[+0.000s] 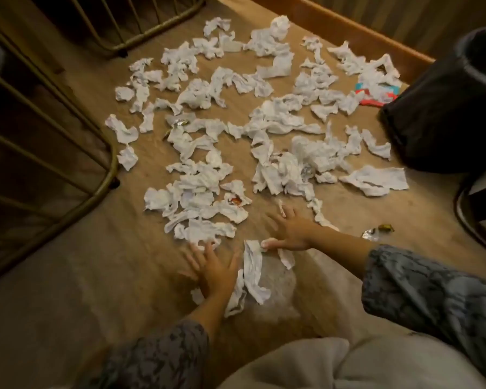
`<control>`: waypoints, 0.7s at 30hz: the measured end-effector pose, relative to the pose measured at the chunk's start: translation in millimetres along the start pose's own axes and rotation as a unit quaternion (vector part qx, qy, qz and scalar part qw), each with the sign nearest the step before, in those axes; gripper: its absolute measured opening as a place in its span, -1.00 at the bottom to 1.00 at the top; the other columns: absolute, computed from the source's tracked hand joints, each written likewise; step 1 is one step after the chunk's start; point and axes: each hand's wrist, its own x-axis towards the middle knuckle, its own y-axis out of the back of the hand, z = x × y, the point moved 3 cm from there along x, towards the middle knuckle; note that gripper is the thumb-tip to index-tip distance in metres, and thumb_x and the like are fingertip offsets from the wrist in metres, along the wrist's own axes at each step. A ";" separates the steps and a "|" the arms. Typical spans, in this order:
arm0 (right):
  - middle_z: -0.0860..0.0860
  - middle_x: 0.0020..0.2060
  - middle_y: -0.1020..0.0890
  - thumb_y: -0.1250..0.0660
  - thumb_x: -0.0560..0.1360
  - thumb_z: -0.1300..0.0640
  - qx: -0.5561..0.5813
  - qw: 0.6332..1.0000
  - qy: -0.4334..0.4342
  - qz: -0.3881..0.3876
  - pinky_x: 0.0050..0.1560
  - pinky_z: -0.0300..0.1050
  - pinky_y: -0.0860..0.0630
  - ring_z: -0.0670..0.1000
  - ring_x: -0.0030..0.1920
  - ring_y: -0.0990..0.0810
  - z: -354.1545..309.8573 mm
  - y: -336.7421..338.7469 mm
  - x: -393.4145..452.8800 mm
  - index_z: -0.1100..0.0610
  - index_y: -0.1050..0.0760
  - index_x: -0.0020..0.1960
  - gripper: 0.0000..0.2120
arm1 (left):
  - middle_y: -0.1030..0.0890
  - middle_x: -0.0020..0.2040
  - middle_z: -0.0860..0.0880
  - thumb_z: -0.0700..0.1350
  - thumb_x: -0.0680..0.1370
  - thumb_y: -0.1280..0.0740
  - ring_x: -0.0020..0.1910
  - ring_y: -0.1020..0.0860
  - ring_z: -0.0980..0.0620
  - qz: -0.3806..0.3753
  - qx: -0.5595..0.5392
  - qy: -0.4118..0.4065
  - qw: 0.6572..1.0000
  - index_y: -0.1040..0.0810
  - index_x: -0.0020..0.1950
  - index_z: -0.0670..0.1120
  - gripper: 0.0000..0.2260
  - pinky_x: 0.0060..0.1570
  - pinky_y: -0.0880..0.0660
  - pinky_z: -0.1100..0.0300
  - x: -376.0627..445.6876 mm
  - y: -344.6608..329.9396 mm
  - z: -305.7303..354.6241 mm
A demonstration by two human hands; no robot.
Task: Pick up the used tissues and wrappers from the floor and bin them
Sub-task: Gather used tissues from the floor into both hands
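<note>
- Crumpled white tissues point(199, 178) littered the brown floor point(96, 276); bare room lay near-left.
- Black bin point(446, 108) stood far right.
- Left grip point(213, 273) and right grip point(289, 231) lay spread flat, touching tissues, clasping nothing.

Domestic room, carpet point(68, 318), skirting board point(348, 26), bin point(446, 108)

Both arms stretch forward and down. The left grip point(213, 273) is palm-down, fingers spread wide; the right grip point(292, 231), further out, is splayed likewise, thumb stretched toward the left.
</note>
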 end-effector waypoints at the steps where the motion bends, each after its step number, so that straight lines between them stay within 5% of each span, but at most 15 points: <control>1: 0.09 0.55 0.28 -0.08 0.13 -0.69 0.024 1.000 -0.002 -0.015 0.43 0.47 0.05 0.28 0.50 0.35 -4.7 -16.2 1.9 -0.26 0.25 0.53 0.12 | 0.22 0.57 -0.16 0.35 0.40 -0.31 0.52 0.30 -0.19 -0.002 -0.023 0.069 0.997 -0.14 0.54 0.07 -0.20 0.42 0.23 -0.34 -11.4 -11.8 -15.2; 3: 0.09 0.52 0.38 -0.11 0.16 -0.67 0.007 0.999 0.032 -0.015 0.36 0.55 0.15 0.30 0.46 0.43 -15.2 -48.5 5.1 -0.33 0.33 0.48 0.08 | 0.31 0.55 -0.18 0.45 0.34 -0.28 0.50 0.37 -0.21 -0.022 -0.024 0.141 0.989 0.02 0.56 0.12 -0.08 0.41 0.24 -0.34 -35.3 -31.8 -36.1; 6: 0.10 0.49 0.44 -0.12 0.27 -0.61 -0.062 0.992 0.110 0.030 0.31 0.55 0.27 0.29 0.45 0.47 -33.7 -96.9 -5.4 -0.31 0.31 0.50 0.00 | 0.37 0.53 -0.16 0.44 0.35 -0.29 0.45 0.46 -0.13 -0.035 -0.001 0.091 0.995 0.15 0.54 0.19 -0.06 0.44 0.21 -0.29 -63.5 -58.8 -55.8; 9: 0.12 0.51 0.38 -0.08 0.42 -0.48 -0.111 0.979 0.159 0.059 0.37 0.43 0.31 0.25 0.47 0.45 -34.8 -126.6 -8.4 -0.20 0.18 0.56 -0.15 | 0.16 0.56 -0.19 0.11 0.47 -0.40 0.52 0.25 -0.20 0.005 -0.018 -0.002 1.000 -0.08 0.53 0.10 -0.27 0.46 0.09 -0.26 -69.9 -76.0 -55.7; 13: 0.11 0.57 0.08 -0.08 0.64 -0.06 -0.001 0.964 0.240 0.119 0.49 0.11 -0.12 0.09 0.56 0.22 -22.7 -135.3 -16.2 -0.01 -0.21 0.52 -0.54 | -0.28 0.49 -0.19 -0.13 0.57 -0.25 0.50 -0.18 -0.23 0.040 -0.067 -0.093 0.993 -0.50 0.33 -0.12 -0.67 0.44 -0.19 -0.14 -66.4 -74.1 -46.9; 16: 0.16 0.47 -0.34 -0.20 0.61 0.14 0.052 0.947 0.261 0.180 0.37 0.03 -0.35 0.13 0.53 -0.14 -5.3 -124.3 -21.3 0.13 -0.48 0.34 -0.68 | -0.50 0.30 -0.14 -0.26 0.54 -0.19 0.38 -0.38 -0.12 0.067 -0.162 -0.044 0.984 -0.58 0.15 -0.17 -0.74 0.34 -0.26 0.14 -54.7 -57.8 -31.1; 19: 0.14 0.16 -0.62 -0.19 0.53 0.13 0.077 0.929 0.225 0.282 0.17 0.01 -0.55 0.12 0.23 -0.55 18.6 -102.6 -24.2 0.16 -0.61 0.12 -0.72 | -0.54 0.17 -0.12 -0.40 0.53 -0.16 0.22 -0.47 0.01 0.077 -0.284 0.022 0.956 -0.57 0.06 -0.20 -0.74 0.18 -0.36 0.29 -30.7 -43.8 -4.1; 21: 0.08 -0.05 -0.64 -0.16 0.48 0.10 0.138 0.911 0.142 0.361 -0.07 0.02 -0.59 0.05 -0.04 -0.59 35.8 -80.6 -27.0 0.16 -0.62 -0.05 -0.72 | -0.55 0.09 -0.08 -0.23 0.54 -0.18 0.05 -0.53 0.06 0.054 -0.354 0.010 0.933 -0.55 0.04 -0.16 -0.82 0.04 -0.52 0.22 -13.0 -36.7 17.6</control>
